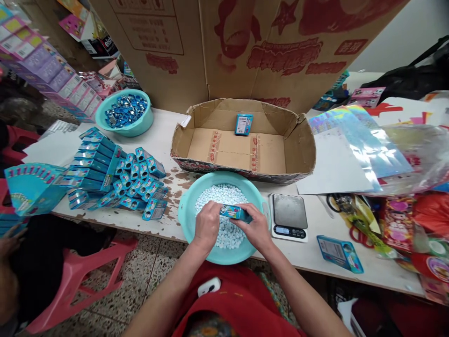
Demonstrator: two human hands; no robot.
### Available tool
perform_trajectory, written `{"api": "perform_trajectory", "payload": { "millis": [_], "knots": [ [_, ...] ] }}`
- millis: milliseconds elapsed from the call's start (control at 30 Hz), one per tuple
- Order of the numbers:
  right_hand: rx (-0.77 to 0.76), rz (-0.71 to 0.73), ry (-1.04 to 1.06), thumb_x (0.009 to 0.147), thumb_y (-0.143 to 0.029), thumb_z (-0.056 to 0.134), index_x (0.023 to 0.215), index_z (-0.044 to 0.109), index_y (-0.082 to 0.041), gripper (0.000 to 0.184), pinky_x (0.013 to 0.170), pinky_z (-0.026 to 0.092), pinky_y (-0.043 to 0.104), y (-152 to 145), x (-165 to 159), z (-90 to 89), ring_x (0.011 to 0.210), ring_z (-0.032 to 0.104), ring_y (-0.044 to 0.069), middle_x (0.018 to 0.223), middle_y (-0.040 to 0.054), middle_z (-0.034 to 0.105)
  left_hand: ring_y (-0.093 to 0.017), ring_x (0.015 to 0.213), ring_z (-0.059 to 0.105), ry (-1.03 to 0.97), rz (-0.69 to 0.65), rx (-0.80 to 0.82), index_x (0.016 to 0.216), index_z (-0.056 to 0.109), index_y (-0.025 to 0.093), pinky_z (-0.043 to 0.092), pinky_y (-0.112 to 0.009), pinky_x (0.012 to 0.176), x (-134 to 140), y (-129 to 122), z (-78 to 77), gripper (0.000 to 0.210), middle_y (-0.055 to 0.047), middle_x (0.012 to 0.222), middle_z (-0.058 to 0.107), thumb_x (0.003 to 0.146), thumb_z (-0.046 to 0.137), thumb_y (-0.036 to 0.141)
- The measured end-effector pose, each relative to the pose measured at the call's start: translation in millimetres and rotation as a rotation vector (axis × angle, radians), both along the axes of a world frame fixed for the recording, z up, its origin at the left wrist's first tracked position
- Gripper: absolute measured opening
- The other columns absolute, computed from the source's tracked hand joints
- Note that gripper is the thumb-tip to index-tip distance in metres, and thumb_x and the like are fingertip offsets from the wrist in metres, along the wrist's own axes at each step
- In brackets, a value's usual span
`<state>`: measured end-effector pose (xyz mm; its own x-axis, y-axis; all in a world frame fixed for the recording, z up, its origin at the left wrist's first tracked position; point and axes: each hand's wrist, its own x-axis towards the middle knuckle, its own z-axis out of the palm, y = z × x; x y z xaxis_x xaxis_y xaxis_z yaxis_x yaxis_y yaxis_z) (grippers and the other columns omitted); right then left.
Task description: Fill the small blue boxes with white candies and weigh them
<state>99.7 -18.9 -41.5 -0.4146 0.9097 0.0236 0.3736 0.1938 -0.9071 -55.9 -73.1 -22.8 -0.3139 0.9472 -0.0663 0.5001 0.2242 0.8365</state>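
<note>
Over a turquoise basin (187, 213) I hold a small blue candy box (233, 212) sideways between both hands. My left hand (207, 224) is closed at the box's left end, fingers curled. Thumb and fingers of my right hand (255, 226) grip its right end. Beneath them, many small white candies (226, 193) fill the middle of the basin. Behind it, an open cardboard tray (203, 122) contains one blue candy box (243, 125) lying near its back wall. Many more blue boxes (136, 180) are piled to the left, several with open ends facing me.
A digital scale (289, 217) sits right of the basin, with another blue box (340, 253), scissors (361, 236) and plastic packaging beyond. A second basin (142, 124) holds small shiny blue pieces. A large carton (231, 56) stands behind. A seated person's hand (12, 241) shows at far left.
</note>
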Motion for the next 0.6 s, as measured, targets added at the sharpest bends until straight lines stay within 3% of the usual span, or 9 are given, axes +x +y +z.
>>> {"api": "perform_trajectory", "payload": {
  "millis": [133,233,333,400,500,567,600],
  "knots": [
    [-0.050,-0.020,0.036,0.070,-0.037,0.074,0.099,0.066,-0.022,0.033,0.086,0.047,0.042,-4,0,-5.7,0.094,0.059,0.025,0.097,0.0061,0.064,-0.024,0.090,0.056,-0.066,-0.112,0.031,0.092,0.070,0.025,0.041,-0.035,0.085,-4,0,4.6,0.021,-0.008,0.089,0.064,0.085,0.049,0.022],
    [-0.145,-0.031,0.094,0.068,-0.038,0.076,0.099,0.065,-0.022,0.037,0.088,0.046,0.041,-2,13,-8.0,0.096,0.058,0.025,0.100,0.0058,0.063,-0.022,0.093,0.058,-0.150,-0.001,0.074,0.097,0.069,0.026,0.041,-0.034,0.089,-17,-1,4.0,0.023,-0.007,0.096,0.065,0.087,0.048,0.025],
    [-0.225,-0.045,0.178,0.067,-0.038,0.078,0.102,0.063,-0.022,0.042,0.089,0.046,0.040,2,27,-12.3,0.098,0.058,0.024,0.103,0.0054,0.061,-0.025,0.101,0.056,-0.103,-0.001,-0.050,0.100,0.068,0.025,0.039,-0.039,0.095,-31,-6,-2.2,0.023,-0.007,0.102,0.065,0.081,0.056,0.021],
    [-0.237,-0.058,0.201,0.066,-0.037,0.079,0.102,0.063,-0.022,0.042,0.090,0.046,0.040,4,27,-14.7,0.098,0.058,0.024,0.103,0.0052,0.060,-0.029,0.116,0.048,-0.065,-0.075,-0.110,0.114,0.063,0.024,0.033,-0.044,0.102,-34,-8,-2.8,0.043,-0.009,0.122,0.058,0.072,0.065,0.017],
    [-0.242,0.013,0.255,0.068,-0.035,0.078,0.101,0.063,-0.022,0.038,0.090,0.046,0.040,1,9,-9.2,0.099,0.058,0.024,0.103,0.0058,0.060,-0.029,0.127,0.038,-0.046,-0.240,-0.035,0.132,0.048,0.028,0.029,-0.044,0.106,-29,-6,9.9,0.065,-0.009,0.137,0.046,0.071,0.068,0.019],
    [-0.264,0.080,0.347,0.073,-0.035,0.074,0.110,0.058,-0.024,0.041,0.093,0.046,0.040,-3,-3,2.2,0.104,0.057,0.024,0.110,0.0070,0.059,-0.027,0.117,0.048,-0.026,-0.341,0.003,0.127,0.053,0.030,0.035,-0.041,0.101,-28,-1,26.2,0.053,-0.008,0.124,0.056,0.075,0.065,0.022],
    [-0.264,0.091,0.382,0.076,-0.035,0.071,0.118,0.054,-0.025,0.046,0.096,0.045,0.041,-5,-4,8.8,0.109,0.055,0.024,0.117,0.0079,0.056,-0.026,0.110,0.052,0.002,-0.325,0.017,0.120,0.058,0.029,0.039,-0.040,0.097,-30,1,35.7,0.045,-0.008,0.115,0.061,0.076,0.064,0.024]
  ]
}}
